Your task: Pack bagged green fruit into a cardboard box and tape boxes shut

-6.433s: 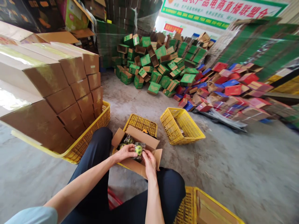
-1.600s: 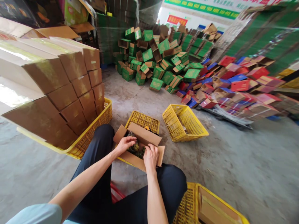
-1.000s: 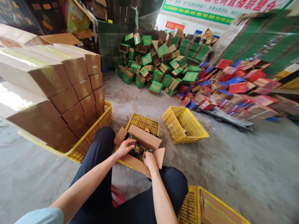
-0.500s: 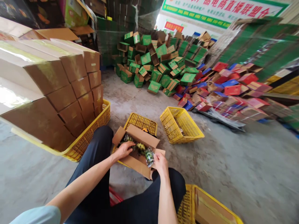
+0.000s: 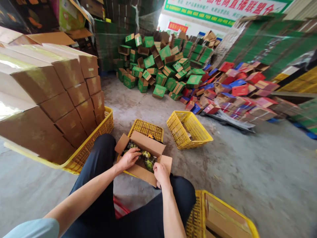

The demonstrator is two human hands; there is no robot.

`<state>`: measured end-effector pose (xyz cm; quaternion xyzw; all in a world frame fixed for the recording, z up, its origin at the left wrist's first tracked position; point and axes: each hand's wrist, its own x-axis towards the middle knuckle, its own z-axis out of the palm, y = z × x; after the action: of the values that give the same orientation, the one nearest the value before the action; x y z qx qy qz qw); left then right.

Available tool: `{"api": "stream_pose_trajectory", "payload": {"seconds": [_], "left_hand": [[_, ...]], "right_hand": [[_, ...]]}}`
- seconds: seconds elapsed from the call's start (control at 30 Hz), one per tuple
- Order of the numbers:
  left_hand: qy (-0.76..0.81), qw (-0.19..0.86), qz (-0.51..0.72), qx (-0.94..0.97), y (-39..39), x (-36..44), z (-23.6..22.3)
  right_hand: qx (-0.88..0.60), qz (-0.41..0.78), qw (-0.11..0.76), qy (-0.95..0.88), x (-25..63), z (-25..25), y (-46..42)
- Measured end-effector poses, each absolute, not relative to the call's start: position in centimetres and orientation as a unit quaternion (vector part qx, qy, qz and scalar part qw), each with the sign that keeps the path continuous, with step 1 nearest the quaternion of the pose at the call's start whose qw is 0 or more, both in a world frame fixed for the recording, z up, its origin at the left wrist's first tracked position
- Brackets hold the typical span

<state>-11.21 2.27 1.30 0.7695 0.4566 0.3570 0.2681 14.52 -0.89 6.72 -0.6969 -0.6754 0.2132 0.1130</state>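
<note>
An open cardboard box (image 5: pixel 143 177), flaps spread, sits in front of me between my knees. Inside lie several green-and-yellow fruits in clear plastic bags; their exact kind I cannot make out. My left hand (image 5: pixel 129 158) reaches over the box's left side, fingers stretched out and resting on the bagged fruit there. At the right end, my right hand (image 5: pixel 161 173) has its fingers curled at the edge of a clear bag of green fruit (image 5: pixel 150 163), which lies down in the box. Part of that bag is hidden by the fingers.
Beneath the box is an upturned yellow crate (image 5: pixel 146 127). Another yellow crate (image 5: pixel 190 132) stands ahead right, and one holding cardboard (image 5: pixel 223 215) is at lower right. Stacked cartons (image 5: pixel 61 102) fill a crate on the left. Green boxes (image 5: pixel 158 91) and red-blue boxes (image 5: pixel 240 90) are heaped behind.
My right hand has lowered the bag of green fruit into the box's right end. My left hand stays over the left side. The view has shifted slightly.
</note>
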Motion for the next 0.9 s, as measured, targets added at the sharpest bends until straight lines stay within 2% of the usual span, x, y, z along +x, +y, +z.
{"api": "stream_pose_trajectory", "payload": {"seconds": [0.13, 0.23, 0.4, 0.6, 0.77, 0.9], "left_hand": [[0.528, 0.204, 0.357, 0.743, 2.7, -12.1, 1.3], [0.566, 0.192, 0.342, 0.725, 2.8, -12.7, 0.7], [0.555, 0.199, 0.293, 0.753, 2.7, -12.8, 0.4], [0.55, 0.2, 0.249, 0.771, 2.3, -13.1, 1.3], [0.55, 0.237, 0.275, 0.752, 2.3, -13.4, 1.8], [0.564, 0.263, 0.316, 0.716, 2.5, -13.4, 2.4]], "right_hand": [[-0.689, 0.186, 0.07, -0.697, 12.7, 6.6, 0.0], [-0.668, 0.187, 0.048, -0.719, 11.2, 6.3, 1.4], [-0.666, 0.189, 0.006, -0.721, 9.4, 5.5, 3.2], [-0.692, 0.153, -0.002, -0.706, 9.5, 6.7, 3.0], [-0.721, 0.104, -0.006, -0.685, 10.3, 7.9, 0.9], [-0.719, 0.137, -0.054, -0.679, 10.4, 7.6, -0.5]]}}
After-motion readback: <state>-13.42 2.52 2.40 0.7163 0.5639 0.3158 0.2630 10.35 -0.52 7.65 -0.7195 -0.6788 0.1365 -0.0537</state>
